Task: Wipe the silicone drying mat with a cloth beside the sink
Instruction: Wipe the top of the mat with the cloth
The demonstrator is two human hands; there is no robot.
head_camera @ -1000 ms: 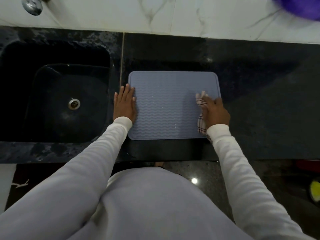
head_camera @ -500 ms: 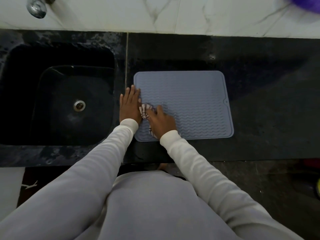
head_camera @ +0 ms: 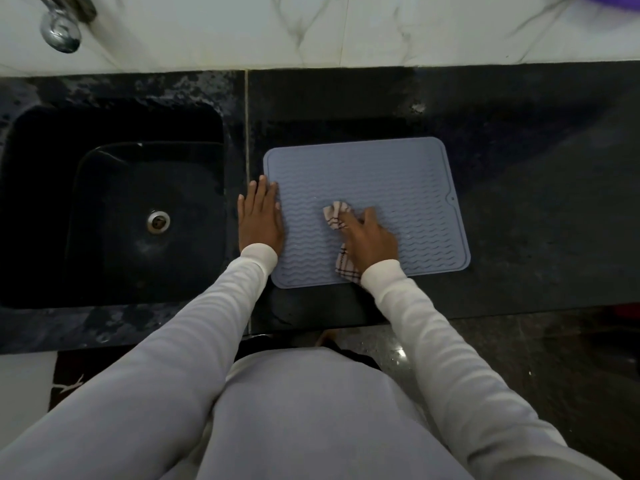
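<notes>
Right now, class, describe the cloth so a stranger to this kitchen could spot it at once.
Start at the black sink; right of it, a grey-blue silicone mat lies flat on the dark counter. Near the mat's middle, the right hand presses a crumpled cloth against it. It is the only soft, pale thing with dark checked stripes; the left hand lies flat at the mat's left edge.

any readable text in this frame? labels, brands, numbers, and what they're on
None readable.
Mat: only a moulded wave pattern and a small hole at its right edge, no lettering.
Cloth: a check pattern, no label showing.
Sink, tap, counter and wall tiles: no marks or print visible.
Left hand and right hand hide small areas.
</notes>
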